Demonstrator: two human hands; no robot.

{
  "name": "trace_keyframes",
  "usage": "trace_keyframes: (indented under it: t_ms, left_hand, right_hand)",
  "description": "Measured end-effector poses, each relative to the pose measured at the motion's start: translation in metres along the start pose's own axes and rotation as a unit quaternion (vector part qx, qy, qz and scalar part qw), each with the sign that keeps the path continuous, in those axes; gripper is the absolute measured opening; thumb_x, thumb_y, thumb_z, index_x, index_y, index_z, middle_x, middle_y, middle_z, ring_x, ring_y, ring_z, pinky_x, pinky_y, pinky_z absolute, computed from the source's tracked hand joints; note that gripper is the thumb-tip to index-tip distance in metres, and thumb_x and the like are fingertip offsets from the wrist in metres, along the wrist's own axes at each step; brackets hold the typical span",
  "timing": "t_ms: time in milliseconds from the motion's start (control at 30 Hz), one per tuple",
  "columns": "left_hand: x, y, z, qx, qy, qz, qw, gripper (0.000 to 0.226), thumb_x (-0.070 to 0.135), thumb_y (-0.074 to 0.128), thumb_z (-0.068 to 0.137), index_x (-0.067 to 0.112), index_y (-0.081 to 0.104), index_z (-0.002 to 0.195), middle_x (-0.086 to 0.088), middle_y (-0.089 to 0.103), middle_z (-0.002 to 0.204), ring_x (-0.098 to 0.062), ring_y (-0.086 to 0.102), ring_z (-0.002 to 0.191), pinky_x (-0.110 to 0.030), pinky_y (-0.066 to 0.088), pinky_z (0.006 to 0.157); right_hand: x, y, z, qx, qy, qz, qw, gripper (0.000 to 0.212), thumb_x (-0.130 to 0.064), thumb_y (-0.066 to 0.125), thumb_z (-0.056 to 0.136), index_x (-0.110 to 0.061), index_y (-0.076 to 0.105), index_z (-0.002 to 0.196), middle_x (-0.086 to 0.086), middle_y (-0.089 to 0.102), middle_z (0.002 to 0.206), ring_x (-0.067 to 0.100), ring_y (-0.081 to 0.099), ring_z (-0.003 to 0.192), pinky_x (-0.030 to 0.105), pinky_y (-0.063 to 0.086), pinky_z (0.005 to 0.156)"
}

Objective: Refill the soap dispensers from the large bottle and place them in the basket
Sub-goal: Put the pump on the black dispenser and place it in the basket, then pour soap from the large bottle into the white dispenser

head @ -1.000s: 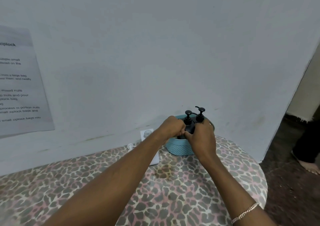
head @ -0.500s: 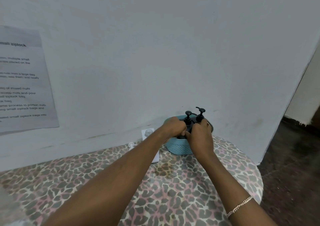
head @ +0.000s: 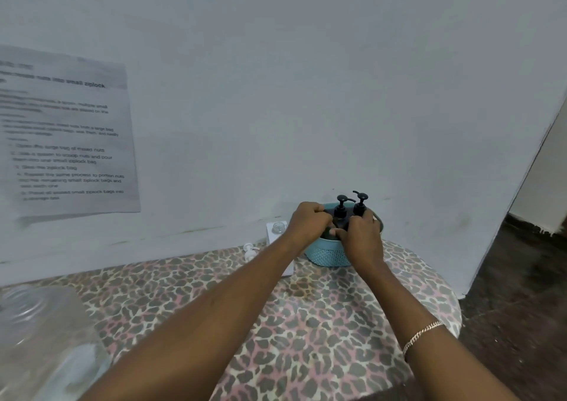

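Around my work I see a leopard-print cloth over the table (head: 306, 333), with a brownish stain (head: 302, 287) just in front of the basket. A white square bottle (head: 277, 227) with an open neck stands by the wall, partly hidden behind my left forearm, and a white pump (head: 250, 248) lies on the cloth beside it. A large clear bottle (head: 46, 339) sits blurred at the near left corner. A printed sheet (head: 67, 136) is stuck to the wall on the left, and dark floor (head: 521, 284) shows at the right.

The teal basket (head: 328, 256) stands at the far edge of the table against the wall. The left dispenser (head: 341, 209) and the right dispenser (head: 360, 205), both black, stand upright inside it, side by side. Both hands block most of the basket's mouth and the dispenser bodies. My left hand (head: 310, 224) has its fingers curled tight at the near-left rim, against the left dispenser; I cannot tell what they pinch. My right hand (head: 363, 239), with a chain bracelet (head: 423, 334) on that wrist, has its fingers wrapped round the right dispenser below its pump collar, thumb pointing left.

Compared with half a second ago, the hands and dispensers sit as they did. The view has swung left and down: more of the sheet shows, and the clear bottle has come into sight.
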State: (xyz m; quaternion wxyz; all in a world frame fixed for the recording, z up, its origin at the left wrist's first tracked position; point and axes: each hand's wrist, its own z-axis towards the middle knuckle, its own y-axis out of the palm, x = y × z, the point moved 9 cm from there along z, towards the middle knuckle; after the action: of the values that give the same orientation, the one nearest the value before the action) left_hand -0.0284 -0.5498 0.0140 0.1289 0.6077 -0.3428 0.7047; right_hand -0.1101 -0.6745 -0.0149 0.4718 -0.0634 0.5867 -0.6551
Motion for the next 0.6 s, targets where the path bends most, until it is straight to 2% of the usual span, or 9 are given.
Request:
trace_keyframes:
  t_ms: [100, 167, 233, 267, 300, 367, 400, 500, 600]
  left_hand:
    - [0.008, -0.007, -0.015, 0.001, 0.017, -0.014, 1.000, 0.033, 0.009, 0.063, 0.090, 0.011, 0.069, 0.122, -0.008, 0.067, 0.121, -0.023, 0.067, 0.108, -0.049, 0.055, 0.107]
    - [0.008, -0.011, -0.024, -0.004, 0.023, -0.021, 0.999, 0.035, 0.012, 0.063, 0.089, 0.006, 0.068, 0.124, -0.006, 0.070, 0.115, -0.022, 0.067, 0.107, -0.045, 0.055, 0.106]
    - [0.004, -0.036, -0.051, 0.018, 0.032, -0.030, 0.999, 0.029, 0.015, 0.062, 0.086, 0.000, 0.067, 0.110, -0.001, 0.067, 0.091, -0.021, 0.064, 0.090, -0.037, 0.054, 0.098]
    - [-0.002, -0.055, -0.070, 0.036, 0.032, -0.033, 0.998, 0.021, 0.015, 0.064, 0.087, 0.006, 0.067, 0.106, 0.000, 0.065, 0.090, -0.022, 0.065, 0.089, -0.037, 0.055, 0.098]
    - [-0.005, -0.059, -0.072, 0.042, 0.033, -0.033, 0.998, 0.022, 0.013, 0.066, 0.091, 0.012, 0.068, 0.113, 0.000, 0.069, 0.099, -0.024, 0.069, 0.098, -0.040, 0.056, 0.102]
    - [-0.015, -0.069, -0.076, 0.056, 0.036, -0.035, 0.997, 0.042, 0.013, 0.068, 0.095, 0.010, 0.064, 0.137, -0.003, 0.072, 0.120, -0.021, 0.070, 0.115, -0.045, 0.055, 0.108]
    - [-0.015, -0.073, -0.079, 0.063, 0.038, -0.033, 0.997, 0.049, 0.016, 0.068, 0.094, 0.009, 0.061, 0.142, -0.003, 0.071, 0.124, -0.020, 0.069, 0.118, -0.046, 0.054, 0.109]
    - [-0.020, -0.088, -0.095, 0.091, 0.037, -0.040, 0.994, 0.066, 0.031, 0.065, 0.080, 0.010, 0.062, 0.142, -0.003, 0.071, 0.129, -0.019, 0.068, 0.121, -0.045, 0.053, 0.110]
    - [-0.033, -0.104, -0.116, 0.124, 0.027, -0.045, 0.991, 0.060, 0.024, 0.065, 0.083, 0.012, 0.063, 0.141, -0.001, 0.071, 0.129, -0.019, 0.068, 0.119, -0.046, 0.055, 0.108]
  right_hand:
    - [0.007, -0.006, 0.005, 0.005, -0.001, 0.016, 1.000, 0.039, -0.035, 0.076, 0.096, 0.002, 0.072, 0.108, 0.023, 0.050, 0.142, 0.041, 0.051, 0.127, 0.050, 0.047, 0.106]
    - [0.011, -0.010, 0.003, 0.039, -0.011, 0.039, 0.998, 0.035, -0.031, 0.074, 0.098, 0.001, 0.073, 0.111, 0.023, 0.054, 0.138, 0.040, 0.053, 0.125, 0.050, 0.048, 0.105]
    - [-0.003, -0.017, -0.019, 0.069, -0.042, 0.059, 0.995, 0.032, -0.026, 0.072, 0.100, 0.001, 0.072, 0.116, 0.022, 0.055, 0.134, 0.039, 0.054, 0.123, 0.052, 0.050, 0.103]
    - [-0.016, -0.016, -0.038, 0.083, -0.059, 0.077, 0.992, 0.032, -0.024, 0.070, 0.101, 0.001, 0.070, 0.119, 0.021, 0.055, 0.133, 0.039, 0.055, 0.122, 0.052, 0.051, 0.101]
    - [-0.017, -0.015, -0.045, 0.092, -0.063, 0.092, 0.989, 0.033, -0.023, 0.069, 0.102, 0.001, 0.069, 0.124, 0.020, 0.054, 0.130, 0.040, 0.055, 0.120, 0.052, 0.052, 0.100]
    - [-0.027, -0.014, -0.059, 0.113, -0.072, 0.125, 0.983, 0.038, -0.022, 0.068, 0.102, 0.002, 0.065, 0.132, 0.020, 0.054, 0.128, 0.039, 0.057, 0.118, 0.051, 0.053, 0.097]
    - [-0.032, -0.016, -0.065, 0.122, -0.085, 0.138, 0.979, 0.041, -0.022, 0.069, 0.102, 0.002, 0.063, 0.135, 0.020, 0.055, 0.128, 0.038, 0.059, 0.117, 0.050, 0.054, 0.096]
    - [-0.049, -0.010, -0.081, 0.109, -0.106, 0.181, 0.972, 0.049, -0.025, 0.070, 0.102, 0.000, 0.058, 0.142, 0.016, 0.054, 0.132, 0.032, 0.062, 0.115, 0.046, 0.056, 0.092]
    - [-0.067, 0.004, -0.098, 0.087, -0.113, 0.200, 0.969, 0.056, -0.035, 0.072, 0.100, -0.002, 0.056, 0.143, 0.013, 0.053, 0.133, 0.030, 0.061, 0.115, 0.043, 0.056, 0.091]
